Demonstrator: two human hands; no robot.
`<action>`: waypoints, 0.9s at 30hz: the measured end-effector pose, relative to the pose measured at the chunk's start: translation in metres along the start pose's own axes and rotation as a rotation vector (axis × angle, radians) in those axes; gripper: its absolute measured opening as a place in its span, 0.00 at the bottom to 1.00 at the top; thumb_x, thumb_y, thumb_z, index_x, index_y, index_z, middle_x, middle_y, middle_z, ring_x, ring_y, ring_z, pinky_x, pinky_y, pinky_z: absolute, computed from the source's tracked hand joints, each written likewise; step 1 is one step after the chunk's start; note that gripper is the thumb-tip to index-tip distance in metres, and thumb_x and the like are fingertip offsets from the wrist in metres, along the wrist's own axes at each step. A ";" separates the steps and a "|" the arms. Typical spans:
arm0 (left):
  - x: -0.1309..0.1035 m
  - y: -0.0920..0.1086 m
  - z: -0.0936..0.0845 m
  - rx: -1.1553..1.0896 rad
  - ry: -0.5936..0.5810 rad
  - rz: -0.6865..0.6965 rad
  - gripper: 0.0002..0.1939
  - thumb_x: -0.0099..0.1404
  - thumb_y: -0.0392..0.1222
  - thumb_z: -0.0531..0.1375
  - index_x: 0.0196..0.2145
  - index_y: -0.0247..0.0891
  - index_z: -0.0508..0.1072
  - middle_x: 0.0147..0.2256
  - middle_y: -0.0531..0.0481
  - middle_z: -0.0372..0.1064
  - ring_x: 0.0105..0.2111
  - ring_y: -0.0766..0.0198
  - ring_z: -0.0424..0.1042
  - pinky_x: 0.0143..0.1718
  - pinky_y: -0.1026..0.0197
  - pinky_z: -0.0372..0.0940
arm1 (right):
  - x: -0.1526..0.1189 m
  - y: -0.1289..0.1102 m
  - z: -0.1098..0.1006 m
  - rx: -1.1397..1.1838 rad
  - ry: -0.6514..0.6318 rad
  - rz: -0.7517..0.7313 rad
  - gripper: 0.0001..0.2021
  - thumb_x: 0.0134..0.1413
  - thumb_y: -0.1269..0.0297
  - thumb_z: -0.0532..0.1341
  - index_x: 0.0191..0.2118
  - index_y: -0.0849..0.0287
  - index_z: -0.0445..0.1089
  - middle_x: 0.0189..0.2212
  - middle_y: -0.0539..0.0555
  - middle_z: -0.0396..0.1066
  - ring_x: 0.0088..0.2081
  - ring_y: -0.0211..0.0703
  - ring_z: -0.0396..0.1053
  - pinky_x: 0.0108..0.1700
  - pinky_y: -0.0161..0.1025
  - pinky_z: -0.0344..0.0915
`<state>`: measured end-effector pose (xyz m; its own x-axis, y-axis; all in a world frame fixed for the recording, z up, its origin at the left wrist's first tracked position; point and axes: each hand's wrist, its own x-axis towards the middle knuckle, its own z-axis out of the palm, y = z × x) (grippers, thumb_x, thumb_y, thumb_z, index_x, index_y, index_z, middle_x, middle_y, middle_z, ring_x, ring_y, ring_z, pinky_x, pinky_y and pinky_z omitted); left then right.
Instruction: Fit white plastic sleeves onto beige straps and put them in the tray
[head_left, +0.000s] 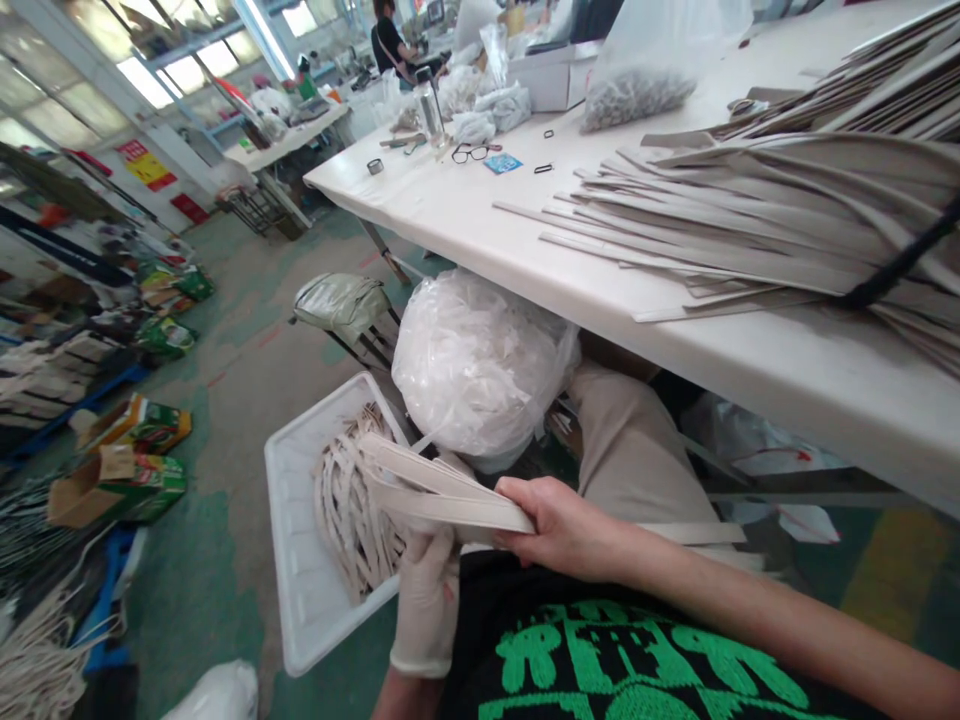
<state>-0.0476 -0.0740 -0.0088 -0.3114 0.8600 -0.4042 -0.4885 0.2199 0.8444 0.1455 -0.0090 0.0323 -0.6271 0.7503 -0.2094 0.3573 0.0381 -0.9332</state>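
Observation:
My right hand (551, 522) is bare and closed around one end of a bundle of flat beige fabric strips (442, 490), thumb on top. My left hand (429, 590), in a pale glove, grips the same bundle from below, its fingertips partly hidden behind the strips. The bundle's far end points left, over a white plastic bin (300, 600). Inside that bin lies a tangled heap of similar strips (356, 510). More pale strips (690, 535) lie by my lap, to the right of my right hand.
A big clear bag of white scraps (480, 360) stands under the table edge, beside a padded stool (341, 305). On the white table (450, 225) lie long strap bundles (750, 220), eyeglasses (470, 153) and a bag of small pieces (645, 95). Another person (394, 45) sits further back.

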 end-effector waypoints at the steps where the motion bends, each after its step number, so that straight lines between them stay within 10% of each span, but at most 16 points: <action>1: -0.002 0.006 -0.011 0.024 0.092 0.072 0.20 0.48 0.45 0.75 0.40 0.40 0.81 0.44 0.48 0.79 0.53 0.54 0.73 0.56 0.57 0.68 | 0.001 -0.003 0.001 0.009 -0.047 -0.012 0.04 0.55 0.66 0.61 0.33 0.59 0.64 0.24 0.47 0.70 0.25 0.35 0.69 0.25 0.28 0.55; 4: -0.011 0.009 -0.033 0.041 0.275 0.168 0.23 0.44 0.47 0.77 0.38 0.40 0.82 0.43 0.48 0.79 0.53 0.53 0.73 0.55 0.58 0.69 | 0.003 -0.005 0.007 0.020 -0.123 -0.033 0.04 0.56 0.65 0.61 0.34 0.59 0.65 0.25 0.47 0.71 0.25 0.35 0.70 0.24 0.28 0.54; 9: -0.016 -0.016 -0.023 -0.065 0.042 -0.053 0.17 0.53 0.47 0.73 0.39 0.38 0.82 0.44 0.44 0.79 0.47 0.54 0.77 0.52 0.55 0.72 | 0.018 -0.003 0.021 -0.089 -0.106 -0.022 0.05 0.53 0.69 0.63 0.32 0.59 0.64 0.23 0.46 0.71 0.25 0.35 0.68 0.27 0.29 0.53; 16: 0.006 -0.002 -0.024 -0.321 0.198 0.026 0.26 0.55 0.42 0.73 0.52 0.50 0.76 0.49 0.51 0.78 0.47 0.61 0.77 0.49 0.62 0.72 | 0.015 0.000 0.008 -0.137 -0.094 0.058 0.05 0.54 0.68 0.62 0.32 0.58 0.63 0.24 0.46 0.70 0.26 0.35 0.67 0.27 0.30 0.52; 22: -0.003 -0.018 -0.002 -0.272 -0.023 -0.128 0.21 0.54 0.44 0.73 0.46 0.42 0.79 0.45 0.48 0.79 0.46 0.59 0.77 0.50 0.58 0.71 | 0.021 -0.001 0.014 -0.186 -0.007 0.013 0.06 0.53 0.70 0.62 0.31 0.58 0.62 0.24 0.46 0.68 0.26 0.35 0.64 0.28 0.31 0.51; 27: 0.005 -0.017 -0.007 -0.346 0.132 -0.104 0.23 0.51 0.42 0.75 0.46 0.44 0.78 0.45 0.50 0.79 0.47 0.61 0.76 0.49 0.60 0.70 | 0.013 0.010 0.001 -0.165 -0.012 0.033 0.05 0.55 0.67 0.60 0.31 0.57 0.62 0.23 0.46 0.67 0.26 0.36 0.63 0.29 0.31 0.52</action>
<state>-0.0465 -0.0765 -0.0271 -0.3370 0.7700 -0.5419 -0.7620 0.1150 0.6373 0.1398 0.0005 0.0195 -0.6212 0.7449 -0.2433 0.4855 0.1221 -0.8656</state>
